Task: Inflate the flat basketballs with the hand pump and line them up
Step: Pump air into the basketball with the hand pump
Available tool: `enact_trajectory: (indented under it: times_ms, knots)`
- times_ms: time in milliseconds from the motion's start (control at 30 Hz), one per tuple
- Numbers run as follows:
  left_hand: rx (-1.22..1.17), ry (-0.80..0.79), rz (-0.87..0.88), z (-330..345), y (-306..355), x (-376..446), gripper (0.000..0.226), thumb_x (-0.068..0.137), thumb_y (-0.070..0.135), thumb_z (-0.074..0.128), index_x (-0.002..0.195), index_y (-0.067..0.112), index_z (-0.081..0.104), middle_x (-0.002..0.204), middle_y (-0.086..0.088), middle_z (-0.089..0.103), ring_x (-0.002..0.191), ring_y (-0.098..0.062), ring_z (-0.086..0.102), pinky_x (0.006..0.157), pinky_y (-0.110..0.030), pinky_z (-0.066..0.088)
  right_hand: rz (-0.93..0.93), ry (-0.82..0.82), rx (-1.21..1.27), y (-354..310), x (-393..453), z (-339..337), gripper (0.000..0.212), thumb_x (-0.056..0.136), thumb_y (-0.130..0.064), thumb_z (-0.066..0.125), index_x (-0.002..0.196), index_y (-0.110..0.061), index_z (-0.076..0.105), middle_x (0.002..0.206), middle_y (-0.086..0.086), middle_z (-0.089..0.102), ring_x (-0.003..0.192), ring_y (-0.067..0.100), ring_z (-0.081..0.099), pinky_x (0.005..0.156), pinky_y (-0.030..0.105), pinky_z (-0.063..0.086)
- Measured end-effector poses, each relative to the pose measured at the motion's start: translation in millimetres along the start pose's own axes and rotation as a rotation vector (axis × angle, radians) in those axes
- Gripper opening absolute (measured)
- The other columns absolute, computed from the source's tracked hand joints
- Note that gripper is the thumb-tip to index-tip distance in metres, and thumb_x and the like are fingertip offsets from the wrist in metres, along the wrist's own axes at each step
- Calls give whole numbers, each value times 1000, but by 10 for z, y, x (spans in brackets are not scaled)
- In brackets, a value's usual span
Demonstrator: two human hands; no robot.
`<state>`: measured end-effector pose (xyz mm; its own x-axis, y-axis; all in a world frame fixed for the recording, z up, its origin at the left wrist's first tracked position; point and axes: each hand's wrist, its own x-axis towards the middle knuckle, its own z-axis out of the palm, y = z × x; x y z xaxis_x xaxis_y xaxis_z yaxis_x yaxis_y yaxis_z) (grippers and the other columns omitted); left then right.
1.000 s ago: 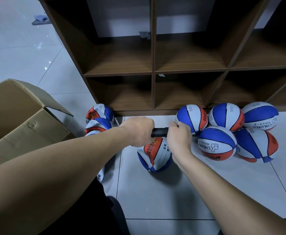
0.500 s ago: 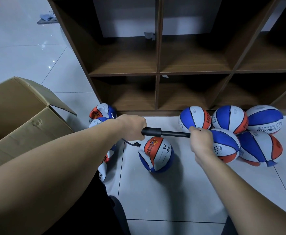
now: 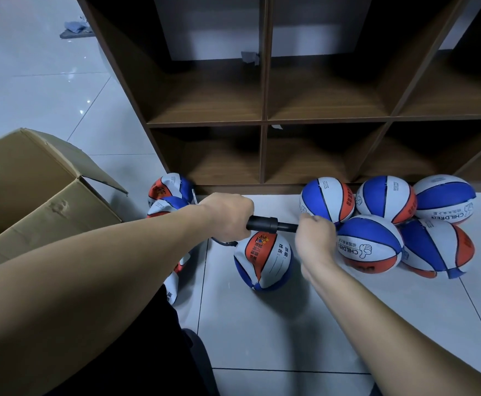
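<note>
Left hand (image 3: 229,215) is wrapped around the pump (image 3: 265,224) barrel at frame centre, fingers curled tight on it; right hand (image 3: 316,240) grasps the handle end, fingers closed over it so the handle itself is hidden. A short stretch of rod shows between barrel and right hand, so the pump looks partly extended, likely mid-stroke. Pump is held level above the floor, probably so the two hands can push against each other. A thin hose (image 3: 224,243) loops from under the left hand down to the ball (image 3: 263,260) just below the pump; the needle joint is too small to confirm. That ball sits on the floor (image 3: 290,324) with creased panels, so I judge it still underfilled. Five rounder balls (image 3: 387,221) cluster at right centre against the shelf (image 3: 265,121) base, bunched in two rows, not a clean line. Flat balls (image 3: 166,192) are piled left of centre, partly behind the left forearm, near the open box (image 3: 42,201) at left, handy for the next pick. Writing: "CHILDREN" with a thumbs-up logo on two right-hand balls; Chinese characters "姓名" and "班级" on the centre ball; other print unreadable.
</note>
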<state>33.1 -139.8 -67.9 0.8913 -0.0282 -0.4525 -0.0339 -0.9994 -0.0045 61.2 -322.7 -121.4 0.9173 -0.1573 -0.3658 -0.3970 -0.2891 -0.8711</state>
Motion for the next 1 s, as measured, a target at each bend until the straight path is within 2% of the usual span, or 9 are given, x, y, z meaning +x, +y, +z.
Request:
enact_trajectory:
  times_ms: [67,133,267,400,567,667,767,900,1000]
  knots:
    - [11,-6,2,14,14,-10,11,96,33,62,90,25,66,77,1,66,68,-19,64,61,-33,56,-1,-28,8,17,-50,43,36,96,-11,49,64,-17,33,63,1,37,62,24,32,58,35,26]
    - [13,3,-7,34,42,-25,14,95,34,61,85,24,64,75,1,65,67,-21,64,62,-34,56,2,-51,16,31,-79,83,35,96,-12,48,65,-18,32,64,0,37,63,23,32,60,35,27]
    - [0,33,-8,59,107,-3,23,94,34,62,75,23,55,72,0,61,63,-22,60,57,-32,49,-16,-82,3,1,-112,105,34,97,-16,48,65,-18,34,64,1,38,61,23,35,58,33,29]
    - [-31,40,1,58,140,16,25,94,38,62,75,22,58,70,-1,64,63,-24,64,59,-34,55,-43,-88,-14,-25,-134,135,33,97,-17,48,67,-16,35,65,2,39,60,22,36,57,33,29]
    - [-87,13,-12,85,166,44,16,88,32,61,75,23,61,69,-2,68,60,-26,70,53,-33,55,-34,-140,-22,3,-35,101,30,95,-15,49,69,-18,35,58,-2,35,55,20,32,52,30,25]
    - [-65,16,8,74,162,50,16,88,32,61,75,23,60,69,-1,67,61,-27,69,53,-32,53,57,-204,17,54,16,54,27,95,-19,52,73,-21,37,51,-7,30,47,18,27,48,27,22]
    - [-14,29,39,20,139,48,22,94,35,63,75,24,57,69,2,62,59,-20,59,52,-30,43,72,-238,24,75,52,10,26,94,-19,52,73,-22,37,52,-7,28,49,19,26,50,29,22]
    - [-29,23,14,2,15,56,13,94,38,63,87,27,65,76,3,65,67,-19,64,61,-33,57,39,-164,11,41,170,-138,32,89,-21,57,69,-25,33,61,-1,27,63,22,26,59,36,21]
    - [-66,-8,-31,-20,-123,32,15,94,35,64,81,28,59,77,2,66,69,-18,63,59,-32,52,109,-105,25,58,361,-344,30,87,-19,56,70,-23,32,63,2,25,62,23,22,54,35,17]
